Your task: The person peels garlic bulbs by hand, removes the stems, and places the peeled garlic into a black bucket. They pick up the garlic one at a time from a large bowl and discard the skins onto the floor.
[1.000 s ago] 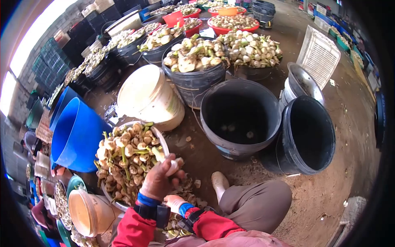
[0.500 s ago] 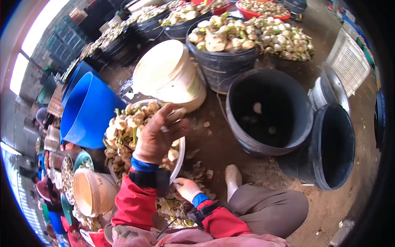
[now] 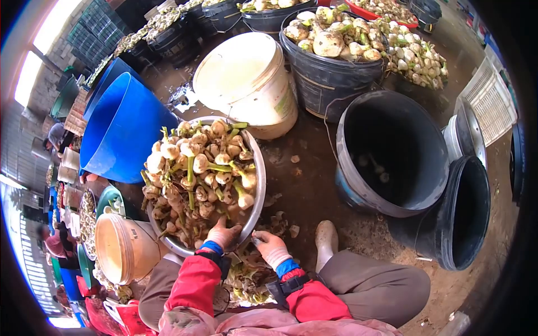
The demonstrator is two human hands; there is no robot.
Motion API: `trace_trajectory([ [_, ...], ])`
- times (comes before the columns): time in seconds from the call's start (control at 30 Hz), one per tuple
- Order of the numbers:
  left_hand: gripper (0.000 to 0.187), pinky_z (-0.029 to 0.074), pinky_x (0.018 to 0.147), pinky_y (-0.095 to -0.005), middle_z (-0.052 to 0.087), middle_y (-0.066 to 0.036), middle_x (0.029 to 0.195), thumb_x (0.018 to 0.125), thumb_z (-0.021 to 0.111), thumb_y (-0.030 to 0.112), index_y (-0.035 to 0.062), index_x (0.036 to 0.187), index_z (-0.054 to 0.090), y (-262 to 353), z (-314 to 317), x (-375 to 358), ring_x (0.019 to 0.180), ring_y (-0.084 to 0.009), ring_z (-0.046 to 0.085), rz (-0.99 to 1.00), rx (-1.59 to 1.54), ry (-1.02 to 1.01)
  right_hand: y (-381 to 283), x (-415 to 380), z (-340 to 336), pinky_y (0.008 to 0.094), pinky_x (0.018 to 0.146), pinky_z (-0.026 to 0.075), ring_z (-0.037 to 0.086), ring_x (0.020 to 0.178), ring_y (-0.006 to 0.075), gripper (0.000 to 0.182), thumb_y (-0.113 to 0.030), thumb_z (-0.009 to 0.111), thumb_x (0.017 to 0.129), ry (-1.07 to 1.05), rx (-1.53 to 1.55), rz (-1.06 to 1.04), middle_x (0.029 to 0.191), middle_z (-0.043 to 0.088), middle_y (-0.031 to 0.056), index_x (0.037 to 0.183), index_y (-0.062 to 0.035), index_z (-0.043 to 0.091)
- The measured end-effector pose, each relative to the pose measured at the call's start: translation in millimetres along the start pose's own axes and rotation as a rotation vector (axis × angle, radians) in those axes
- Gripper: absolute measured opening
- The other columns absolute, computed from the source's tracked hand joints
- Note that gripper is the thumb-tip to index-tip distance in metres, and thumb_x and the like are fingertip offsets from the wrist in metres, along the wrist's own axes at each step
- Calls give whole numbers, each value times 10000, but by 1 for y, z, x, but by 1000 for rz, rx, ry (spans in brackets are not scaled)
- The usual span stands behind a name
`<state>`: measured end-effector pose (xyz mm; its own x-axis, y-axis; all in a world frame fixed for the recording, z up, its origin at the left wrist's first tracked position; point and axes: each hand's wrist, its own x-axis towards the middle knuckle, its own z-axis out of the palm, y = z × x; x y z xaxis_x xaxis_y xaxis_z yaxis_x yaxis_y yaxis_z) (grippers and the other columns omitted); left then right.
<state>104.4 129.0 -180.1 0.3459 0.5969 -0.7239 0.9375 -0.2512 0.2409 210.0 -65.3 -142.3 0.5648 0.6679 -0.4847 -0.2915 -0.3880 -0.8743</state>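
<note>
A round metal basin [image 3: 260, 185] heaped with garlic bulbs [image 3: 202, 162], some with green stems, stands in front of the person. My left hand [image 3: 224, 234] is at the basin's near rim, low against the bulbs, with its fingers curled; what they hold is hidden. Just right of the basin is my gloved right hand [image 3: 270, 248], closed on a small dark tool [image 3: 256, 241] whose tip points left. Beneath the hands lies a pile of husks and trimmings [image 3: 252, 280]. A large black bucket [image 3: 392, 154] at the right has a few pale bulbs at its bottom.
A white bucket [image 3: 246, 73] and a full black tub [image 3: 330, 78] stand beyond the basin. Blue tubs [image 3: 126, 131] and a cream bucket [image 3: 120, 246] are on the left. Another black bucket [image 3: 465, 213] leans at the right. A person [image 3: 59, 137] is at far left.
My left hand has dropped from above the basin to its near rim, uncovering the bulbs. My right hand stays close to the basin. The view has shifted slightly.
</note>
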Motion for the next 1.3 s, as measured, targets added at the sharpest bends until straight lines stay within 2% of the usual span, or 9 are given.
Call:
trace_trajectory([
  [0.17,656,460,847,-339,619,-190,1082,700,709,431,-14,1159,562,38,-1,-23,973,-291,605,-151,-409,330,4,2,3,276,835,451,624,931,193,227,-136,604,832,-17,-26,16,992,665,114,1050,-88,646],
  [0.27,545,470,787,-323,644,-134,931,691,730,426,1,1016,628,-33,37,69,817,-250,608,140,-938,113,0,-1,2,275,842,448,621,942,197,236,-128,595,834,-31,16,15,1003,662,117,1062,-86,640],
  [0.43,162,415,462,-281,545,-50,647,851,561,181,58,745,557,56,-4,18,535,-188,505,-177,-1800,-19,-2,0,1,277,825,448,621,909,202,248,-145,593,830,-36,-39,1,986,660,123,1069,-97,638],
  [0.8,209,395,408,-235,532,-27,643,826,579,63,4,1026,584,25,-54,-105,480,-111,488,121,-1208,437,-30,-8,12,232,848,447,575,951,112,334,55,548,839,6,430,-231,1098,612,66,1168,-3,551],
  [0.93,234,453,576,-214,633,-49,777,784,669,71,-16,996,619,11,-53,-162,646,-81,552,382,-877,531,-55,-30,20,299,1018,359,473,1196,240,589,-123,699,765,-22,-159,-578,1292,489,141,1299,-58,459],
  [1.1,301,454,639,-200,635,-26,874,774,704,57,-16,1046,597,45,-59,-242,758,-68,554,425,-824,249,-47,-50,43,307,1028,334,449,1208,278,612,-244,720,767,-331,-104,-518,1299,470,154,1293,-80,455],
  [1.17,381,456,650,-202,621,-33,926,774,701,44,-18,1119,551,42,-51,-248,777,-72,551,482,-1102,288,-55,-59,45,291,938,397,523,1078,201,551,-284,708,797,-581,614,-54,1192,545,72,1258,-76,489],
  [1.2,463,457,660,-204,607,-41,978,775,698,30,-20,1193,504,39,-44,-250,797,-76,549,531,-1368,311,-62,-62,46,271,846,431,530,984,128,501,-312,683,826,-477,497,-25,1105,568,12,1230,-74,509],
  [1.3,668,466,800,-245,551,-68,1100,689,755,45,30,1283,449,26,-25,-246,922,-115,542,533,-732,491,-65,-69,45,265,818,446,526,994,113,472,-320,637,861,-563,774,167,1119,559,26,1244,-79,502],
])
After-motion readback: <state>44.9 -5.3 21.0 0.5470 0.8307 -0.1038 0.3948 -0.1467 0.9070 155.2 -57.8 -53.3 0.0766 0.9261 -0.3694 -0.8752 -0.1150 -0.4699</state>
